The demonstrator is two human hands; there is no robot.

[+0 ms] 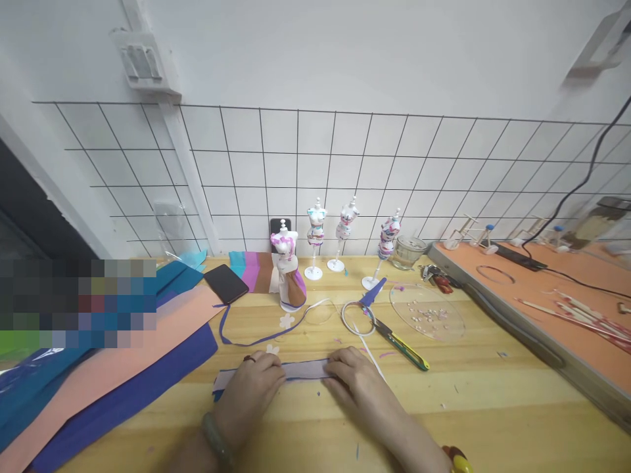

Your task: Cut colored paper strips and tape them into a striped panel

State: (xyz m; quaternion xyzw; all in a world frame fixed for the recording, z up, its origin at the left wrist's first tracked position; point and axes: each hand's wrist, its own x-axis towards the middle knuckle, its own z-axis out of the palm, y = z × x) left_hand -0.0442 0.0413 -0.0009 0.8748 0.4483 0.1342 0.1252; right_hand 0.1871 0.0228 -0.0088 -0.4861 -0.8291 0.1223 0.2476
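Observation:
A pale lilac strip (306, 371) with dark blue edges lies crosswise on the wooden table; it may be paper or fabric, I cannot tell. On its left part my left hand (255, 386) rests with bent fingers together, pressing and gripping it. At the strip's right end my right hand (361, 384) has its fingertips closed on the edge. Beyond the hands are a ring of white tape or cord (359, 318), a utility knife (401, 344) with a yellow and green handle, and a thin blue ribbon (256, 343) that loops to a small mannequin (288, 263) wrapped in coloured material.
Three more mini mannequins (316, 238) stand near the tiled wall. Blue and pink sheets (142, 355) cover the left side, with a black phone (227, 284) behind. A clear round plate (428, 312) of small beads, a glass jar (408, 253) and an orange-topped surface (557, 302) are at right.

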